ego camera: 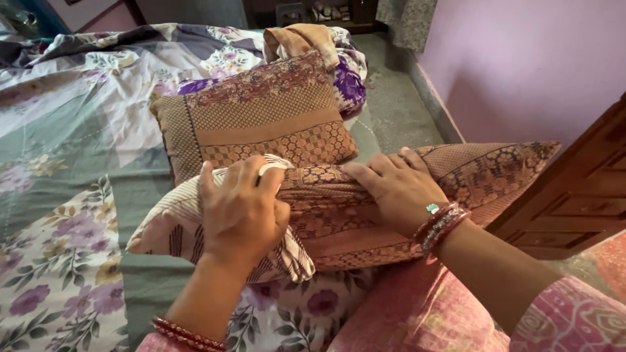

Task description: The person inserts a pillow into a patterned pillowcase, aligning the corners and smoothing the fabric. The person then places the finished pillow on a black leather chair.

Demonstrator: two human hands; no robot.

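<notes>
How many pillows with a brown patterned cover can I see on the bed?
2. One brown pillow lies on the bedsheet further away. The near pillow is under both hands, its cover only partly on. Others may be hidden.

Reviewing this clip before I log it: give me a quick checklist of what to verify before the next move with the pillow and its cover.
1. Left hand grips the striped pillow: ok.
2. Right hand holds the brown patterned cover at its opening: ok.
3. Pillow fully inside the cover: not ok, striped end sticks out.
4. Far corners filled: cannot tell.
5. Second covered pillow lies apart behind on the bed: ok.
</notes>
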